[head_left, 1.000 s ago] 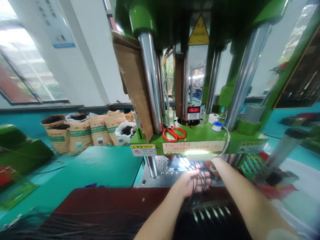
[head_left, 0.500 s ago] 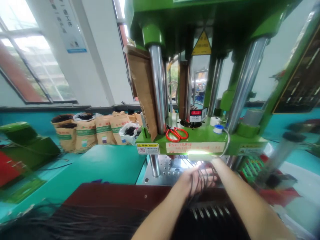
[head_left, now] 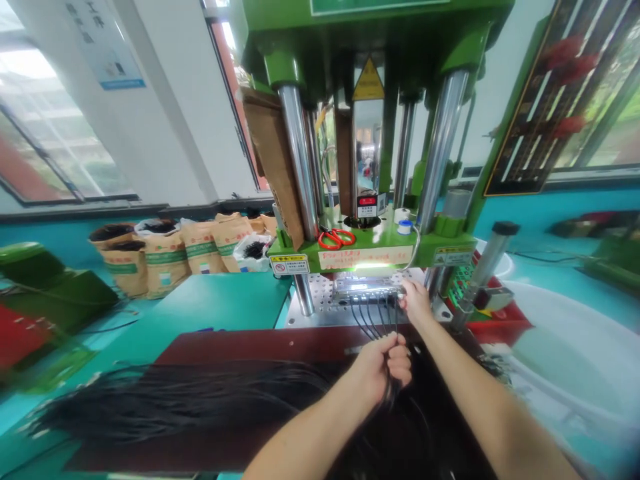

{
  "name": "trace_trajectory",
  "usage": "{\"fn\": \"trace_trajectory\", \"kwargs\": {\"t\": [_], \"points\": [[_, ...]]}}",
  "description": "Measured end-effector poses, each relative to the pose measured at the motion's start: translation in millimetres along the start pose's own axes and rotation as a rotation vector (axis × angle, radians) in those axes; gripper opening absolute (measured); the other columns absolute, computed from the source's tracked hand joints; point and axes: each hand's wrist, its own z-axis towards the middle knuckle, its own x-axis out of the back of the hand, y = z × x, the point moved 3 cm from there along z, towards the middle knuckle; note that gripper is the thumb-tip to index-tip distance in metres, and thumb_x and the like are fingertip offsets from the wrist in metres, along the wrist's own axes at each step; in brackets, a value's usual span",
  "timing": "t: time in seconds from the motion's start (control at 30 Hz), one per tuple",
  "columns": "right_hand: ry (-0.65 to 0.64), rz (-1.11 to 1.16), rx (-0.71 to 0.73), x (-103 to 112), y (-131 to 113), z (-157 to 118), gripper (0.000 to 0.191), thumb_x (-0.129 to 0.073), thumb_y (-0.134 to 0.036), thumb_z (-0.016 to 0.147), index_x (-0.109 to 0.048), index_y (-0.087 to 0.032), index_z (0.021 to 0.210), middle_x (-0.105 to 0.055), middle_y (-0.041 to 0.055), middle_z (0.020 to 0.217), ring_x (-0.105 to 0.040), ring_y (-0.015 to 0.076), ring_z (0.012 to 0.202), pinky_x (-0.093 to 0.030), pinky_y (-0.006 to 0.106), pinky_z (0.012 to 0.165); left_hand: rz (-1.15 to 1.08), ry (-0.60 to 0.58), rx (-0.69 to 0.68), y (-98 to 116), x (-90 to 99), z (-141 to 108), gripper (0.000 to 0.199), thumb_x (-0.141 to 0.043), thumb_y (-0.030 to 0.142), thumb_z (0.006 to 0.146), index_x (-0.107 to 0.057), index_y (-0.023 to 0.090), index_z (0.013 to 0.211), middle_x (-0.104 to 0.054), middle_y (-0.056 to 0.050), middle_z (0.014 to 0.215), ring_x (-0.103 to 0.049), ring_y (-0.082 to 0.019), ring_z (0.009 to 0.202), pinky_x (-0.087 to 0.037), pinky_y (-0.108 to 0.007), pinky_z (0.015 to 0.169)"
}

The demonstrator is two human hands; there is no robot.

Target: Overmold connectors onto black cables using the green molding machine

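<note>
My left hand [head_left: 384, 368] is closed in a fist around a bunch of black cables [head_left: 369, 322]. Above the fist the strands fan out towards a shiny metal mould [head_left: 367, 292] on the press's perforated steel plate [head_left: 320, 308]. At the right end of that mould is my right hand [head_left: 416, 303], its fingers pinched together beside the outermost cable. What lies between those fingertips is hidden. A large heap of black cables [head_left: 190, 400] lies to the left on a dark red board [head_left: 200, 347].
The green press [head_left: 430, 250] stands ahead, with steel columns at both sides. On its ledge rest red-handled scissors [head_left: 336, 239] and a blue-and-white tape roll [head_left: 405, 227]. A red crate [head_left: 505, 327] and white tub [head_left: 565, 347] stand right; paper sacks [head_left: 165, 263] stand left.
The hands were close together under the press, with cables across the open left palm. Now the left has closed around them and come nearer, while the right is at the mould. The view has shifted right.
</note>
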Motion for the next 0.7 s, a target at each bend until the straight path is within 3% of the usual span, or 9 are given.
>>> {"fn": "trace_trajectory", "kwargs": {"t": [0.13, 0.3, 0.4, 0.47, 0.57, 0.63, 0.7], "points": [[0.014, -0.001, -0.017, 2, 1, -16, 0.013, -0.058, -0.03, 0.065, -0.052, -0.019, 0.063, -0.043, -0.0063, 0.036, -0.038, 0.0075, 0.028, -0.024, 0.016, 0.023, 0.111, -0.004, 0.019, -23, 5.1, -24, 0.02, -0.042, 0.021, 0.086, -0.049, 0.011, 0.07, -0.023, 0.007, 0.049, -0.022, -0.002, 0.037, -0.016, -0.012, 0.037], [0.039, 0.012, -0.023, 18, -3, -17, 0.014, -0.054, -0.031, 0.068, -0.049, -0.019, 0.066, -0.048, -0.0045, 0.041, -0.038, 0.0061, 0.03, -0.021, 0.014, 0.025, 0.473, -0.142, 0.142, -72, 23.3, -63, 0.018, -0.053, 0.028, 0.079, -0.053, 0.013, 0.071, -0.03, 0.005, 0.047, -0.025, -0.005, 0.037, -0.018, -0.017, 0.036], [0.049, -0.033, -0.007, 31, -7, -12, 0.013, -0.055, -0.03, 0.068, -0.049, -0.018, 0.071, -0.047, -0.0051, 0.039, -0.038, 0.006, 0.03, -0.021, 0.013, 0.027, 0.535, -0.223, 0.026, -73, 25.6, -93, 0.02, -0.055, 0.033, 0.079, -0.056, 0.013, 0.074, -0.034, 0.004, 0.047, -0.03, -0.006, 0.036, -0.025, -0.018, 0.035], [0.042, -0.093, -0.006, 40, -9, -9, 0.014, -0.057, -0.03, 0.068, -0.05, -0.017, 0.071, -0.046, -0.0051, 0.037, -0.036, 0.0062, 0.028, -0.019, 0.014, 0.026, 0.546, -0.316, -0.133, -54, 13.4, -119, 0.022, -0.055, 0.035, 0.079, -0.056, 0.014, 0.073, -0.035, 0.004, 0.046, -0.032, -0.006, 0.036, -0.03, -0.019, 0.036], [0.002, -0.195, -0.019, 53, -6, -7, 0.018, -0.059, -0.032, 0.068, -0.05, -0.017, 0.069, -0.044, -0.0049, 0.036, -0.036, 0.0065, 0.027, -0.016, 0.015, 0.026, 0.513, -0.397, -0.476, 6, -19.7, -166, 0.019, -0.046, 0.027, 0.085, -0.055, 0.016, 0.074, -0.029, 0.007, 0.045, -0.03, -0.005, 0.036, -0.032, -0.016, 0.037], [-0.049, -0.264, -0.038, 63, -4, -7, 0.019, -0.058, -0.034, 0.069, -0.051, -0.017, 0.069, -0.045, -0.0041, 0.037, -0.037, 0.0069, 0.028, -0.017, 0.015, 0.026, 0.45, -0.31, -0.799, 65, -37.4, -196, 0.016, -0.044, 0.021, 0.086, -0.052, 0.015, 0.074, -0.028, 0.008, 0.047, -0.03, -0.003, 0.037, -0.03, -0.013, 0.038], [-0.126, -0.33, -0.062, 71, -2, -6, 0.018, -0.058, -0.033, 0.069, -0.052, -0.016, 0.071, -0.049, -0.0022, 0.04, -0.041, 0.0082, 0.031, -0.023, 0.016, 0.028, 0.372, -0.155, -1.145, 131, -41.1, -220, 0.02, -0.036, 0.021, 0.09, -0.048, 0.015, 0.075, -0.029, 0.008, 0.048, -0.031, -0.003, 0.037, -0.031, -0.012, 0.04]]}}
